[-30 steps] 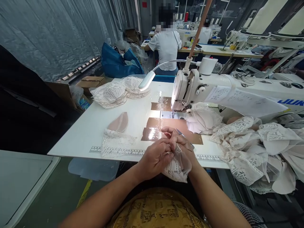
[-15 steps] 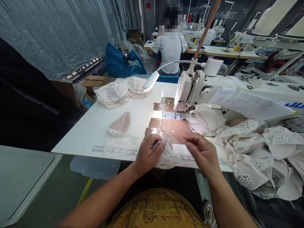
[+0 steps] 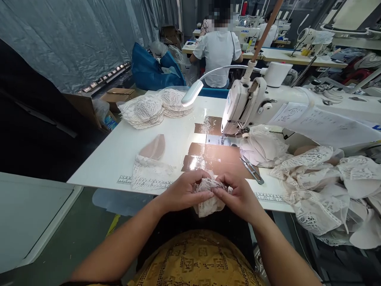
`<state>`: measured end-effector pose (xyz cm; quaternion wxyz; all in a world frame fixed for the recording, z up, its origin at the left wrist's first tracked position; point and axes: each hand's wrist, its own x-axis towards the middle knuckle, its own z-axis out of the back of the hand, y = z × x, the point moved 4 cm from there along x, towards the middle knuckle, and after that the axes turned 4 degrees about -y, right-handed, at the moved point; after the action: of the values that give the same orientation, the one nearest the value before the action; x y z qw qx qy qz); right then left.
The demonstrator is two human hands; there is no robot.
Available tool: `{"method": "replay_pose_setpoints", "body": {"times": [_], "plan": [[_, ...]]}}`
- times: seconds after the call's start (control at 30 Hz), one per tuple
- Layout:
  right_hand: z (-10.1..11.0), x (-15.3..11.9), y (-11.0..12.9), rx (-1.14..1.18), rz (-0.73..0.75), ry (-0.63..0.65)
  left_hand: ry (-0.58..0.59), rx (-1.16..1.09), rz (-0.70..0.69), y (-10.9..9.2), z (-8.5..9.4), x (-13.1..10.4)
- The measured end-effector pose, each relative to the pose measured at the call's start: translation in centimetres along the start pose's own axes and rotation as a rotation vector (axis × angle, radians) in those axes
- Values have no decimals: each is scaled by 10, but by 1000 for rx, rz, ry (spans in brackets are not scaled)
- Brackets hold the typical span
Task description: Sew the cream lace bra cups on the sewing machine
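A cream lace piece point(image 3: 208, 204) is bunched between my hands at the table's front edge. My left hand point(image 3: 186, 190) pinches its left side, and my right hand point(image 3: 236, 194) grips the right side, the two thumbs nearly meeting. Behind my right hand, a pair of thread snips point(image 3: 252, 170) lies on the brown-taped surface point(image 3: 214, 153). To the left, a beige cup piece point(image 3: 153, 147) and a flat strip of lace point(image 3: 149, 171) rest on the white table. The sewing machine point(image 3: 238, 107) stands beyond my hands, its lamp point(image 3: 192, 93) lit over the needle area.
Stacked lace cups point(image 3: 141, 111) sit at the table's far left. A large heap of lace pieces point(image 3: 321, 194) spreads along the right side, hanging over the edge. A blue bag point(image 3: 154, 69) is behind the table. A co-worker in a white shirt point(image 3: 218, 51) sits ahead, back turned.
My right hand has come left and taken hold of the lace piece beside my left hand. The thread snips, mostly covered before, now show. The view has shifted slightly.
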<state>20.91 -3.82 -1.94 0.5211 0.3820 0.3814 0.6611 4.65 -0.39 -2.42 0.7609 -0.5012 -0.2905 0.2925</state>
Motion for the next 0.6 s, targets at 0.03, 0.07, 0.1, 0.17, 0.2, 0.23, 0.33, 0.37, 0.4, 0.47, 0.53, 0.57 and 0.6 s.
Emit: {"method": "replay_pose_setpoints", "body": {"times": [0.03, 0.07, 0.1, 0.17, 0.2, 0.23, 0.33, 0.37, 0.4, 0.47, 0.53, 0.57, 0.6], "plan": [[2, -1, -2, -2, -5, 11, 13, 2, 20, 0, 3, -1], [4, -3, -4, -7, -13, 22, 12, 8, 32, 1, 6, -2], [7, -4, -7, -12, -23, 34, 3, 14, 38, 1, 9, -3], [10, -6, -11, -5, -50, 64, -13, 12, 36, 1, 13, -5], [10, -7, -12, 14, -61, 81, -16, 10, 29, 1, 14, -6], [10, -8, -12, 42, -72, 106, -18, 11, 19, 1, 14, -6], [4, -7, -7, 120, -112, 181, -12, 35, -21, -1, 11, -7], [3, -6, -5, 113, -115, 181, -4, 42, -33, -1, 9, -7], [3, -4, -3, 94, -106, 163, 6, 47, -44, -2, 7, -7], [4, -1, 1, 66, -52, 110, 25, 50, -67, -3, 5, -7], [2, 1, 5, 119, 4, 134, 26, 57, -91, -3, 5, -7], [0, 2, 6, 172, 13, 182, 21, 61, -102, -4, 6, -8], [-2, 2, 5, 224, 8, 233, 14, 68, -110, -4, 7, -8]]}}
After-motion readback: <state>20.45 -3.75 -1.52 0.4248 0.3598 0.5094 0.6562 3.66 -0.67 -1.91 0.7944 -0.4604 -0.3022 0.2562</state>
